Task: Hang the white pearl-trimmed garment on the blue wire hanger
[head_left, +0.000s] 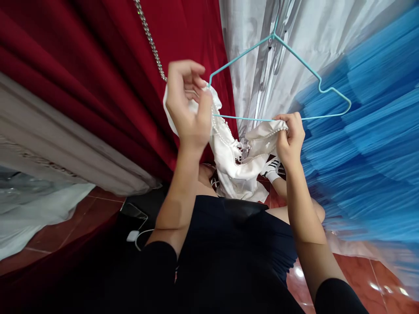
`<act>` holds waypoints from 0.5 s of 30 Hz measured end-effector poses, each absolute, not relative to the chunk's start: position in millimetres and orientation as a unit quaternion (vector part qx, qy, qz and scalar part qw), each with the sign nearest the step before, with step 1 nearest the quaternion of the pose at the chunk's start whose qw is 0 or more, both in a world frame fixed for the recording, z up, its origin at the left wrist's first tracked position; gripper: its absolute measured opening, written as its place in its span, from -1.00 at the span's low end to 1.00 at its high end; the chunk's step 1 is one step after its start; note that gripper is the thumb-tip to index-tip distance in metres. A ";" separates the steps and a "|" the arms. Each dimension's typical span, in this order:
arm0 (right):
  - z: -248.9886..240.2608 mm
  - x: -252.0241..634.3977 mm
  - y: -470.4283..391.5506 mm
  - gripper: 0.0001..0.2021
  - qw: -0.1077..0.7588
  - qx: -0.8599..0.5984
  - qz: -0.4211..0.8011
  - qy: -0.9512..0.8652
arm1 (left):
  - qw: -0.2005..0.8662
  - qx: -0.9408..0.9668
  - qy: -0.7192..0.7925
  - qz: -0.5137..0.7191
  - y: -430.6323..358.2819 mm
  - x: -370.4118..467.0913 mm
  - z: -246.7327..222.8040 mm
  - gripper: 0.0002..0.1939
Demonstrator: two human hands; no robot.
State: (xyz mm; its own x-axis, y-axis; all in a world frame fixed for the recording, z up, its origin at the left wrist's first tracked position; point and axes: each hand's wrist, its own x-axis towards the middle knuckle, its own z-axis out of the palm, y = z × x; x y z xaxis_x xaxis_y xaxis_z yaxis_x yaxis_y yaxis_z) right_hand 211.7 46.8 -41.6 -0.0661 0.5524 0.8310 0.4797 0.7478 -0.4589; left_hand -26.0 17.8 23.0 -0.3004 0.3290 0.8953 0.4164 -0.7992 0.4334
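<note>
A white garment (pixel 237 168) with strings of pearl beads hangs in folds from a light-blue hanger (pixel 296 52). One part of it wraps the hanger's left end. Beside that end is my left hand (pixel 188 109), slightly blurred, its fingers loosely curled and apart from the thumb. White fabric lies behind and against that hand, partly hidden by it. My right hand (pixel 292 137) pinches another beaded part of the garment just under the hanger's bottom bar, with fingers touching the bar. The hanger's right end is bare.
Red cloth (pixel 199 35) hangs at the left and behind, with a chain of sparkling stones (pixel 150 41). A white curtain (pixel 242 26) hangs at the back. Blue layered tulle (pixel 369 131) fills the right. A white charger (pixel 132 236) with cable lies lower left.
</note>
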 end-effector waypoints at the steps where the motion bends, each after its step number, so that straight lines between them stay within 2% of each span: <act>1: -42.1 211.9 47.2 -0.72 0.587 -0.355 0.030 -0.727 | 0.007 -0.571 -0.307 -0.762 9.4 -14.7 12.0 -0.78; 3: -42.7 213.1 46.9 -0.70 0.591 -0.351 0.028 -0.726 | -0.089 -0.579 -0.323 -0.743 -3.1 5.6 -12.8 -0.88; 6: -43.1 214.4 44.1 -0.71 0.590 -0.349 0.024 -0.727 | -0.336 -0.564 -0.395 -0.642 -4.7 26.9 -44.5 -0.78; 8: -43.2 214.0 42.2 -0.71 0.583 -0.358 0.020 -0.729 | -0.433 -0.500 -0.391 -0.640 4.8 36.2 -54.5 -0.73; 11: -43.6 209.9 41.2 -0.69 0.579 -0.367 0.013 -0.727 | -0.474 -0.446 -0.304 -0.696 23.8 48.0 -52.1 -0.63; 15: -47.5 201.5 37.4 -0.67 0.598 -0.358 0.005 -0.718 | -0.470 -0.423 -0.244 -0.736 36.8 59.0 -42.0 -0.56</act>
